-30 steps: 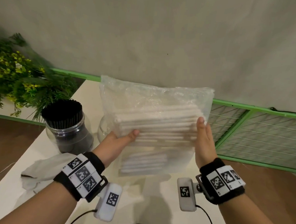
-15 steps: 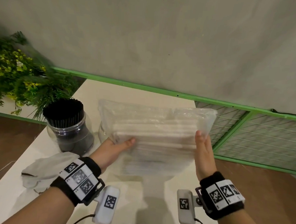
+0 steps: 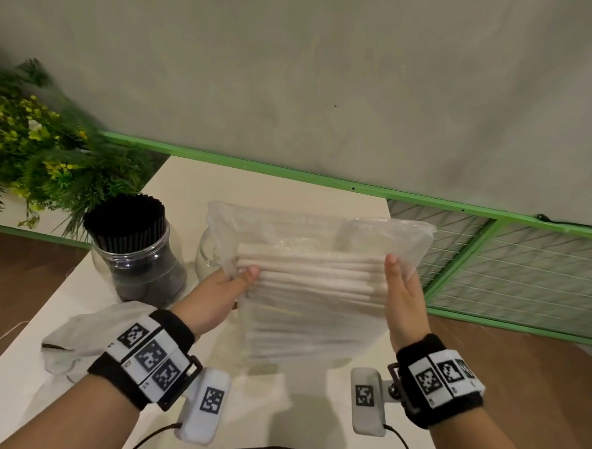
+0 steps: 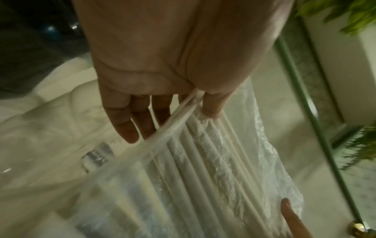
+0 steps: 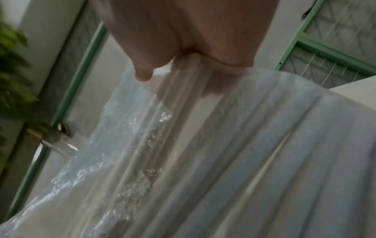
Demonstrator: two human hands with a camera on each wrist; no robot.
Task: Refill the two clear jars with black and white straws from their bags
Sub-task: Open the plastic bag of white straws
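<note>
A clear plastic bag of white straws (image 3: 318, 287) hangs level above the table, its straws lying left to right. My left hand (image 3: 247, 276) pinches its left end, thumb on top and fingers underneath, as the left wrist view of the bag (image 4: 213, 169) confirms. At the right end my right hand (image 3: 393, 274) holds it, thumb on one side and fingers behind the plastic (image 5: 244, 161). A clear jar packed with black straws (image 3: 139, 250) stands at the left. The second clear jar (image 3: 208, 254) is mostly hidden behind the bag.
A crumpled, emptied plastic bag (image 3: 86, 337) lies on the white table (image 3: 255, 194) near my left wrist. A green plant with yellow flowers (image 3: 33, 162) stands beyond the black jar. A green wire-grid frame (image 3: 525, 270) leans to the right of the table, with wooden floor below it.
The bag has come down from an upright hold in front of the wall to a lower, flatter one over the table. Both hands keep their hold on its ends.
</note>
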